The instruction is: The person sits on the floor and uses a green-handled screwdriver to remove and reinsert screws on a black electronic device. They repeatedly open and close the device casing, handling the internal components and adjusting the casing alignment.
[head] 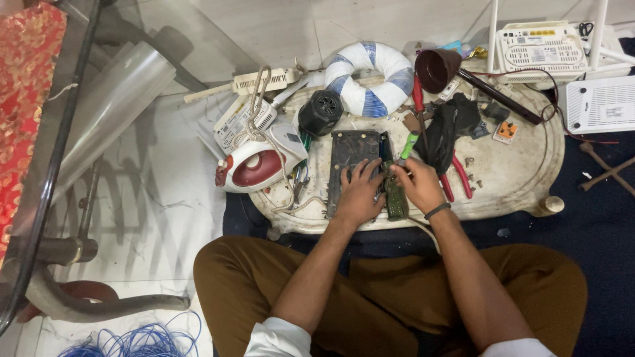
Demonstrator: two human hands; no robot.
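- My left hand (359, 193) lies flat on the dark metal chassis (350, 158), fingers (350, 173) spread and pressing down, gripping nothing.
- My right hand (418, 186) has its fingers closed around a green-handled screwdriver (408, 147), tip hidden behind the hand.
- Between both hands I see a green circuit board (395, 198), just beside the chassis, near the front edge of the low oval desk (516, 178).
- Red-handled pliers (456, 178) lie just right of my right hand.
- A red and white iron (254, 165) sits left of the chassis; a small black speaker (320, 112) lies behind it.
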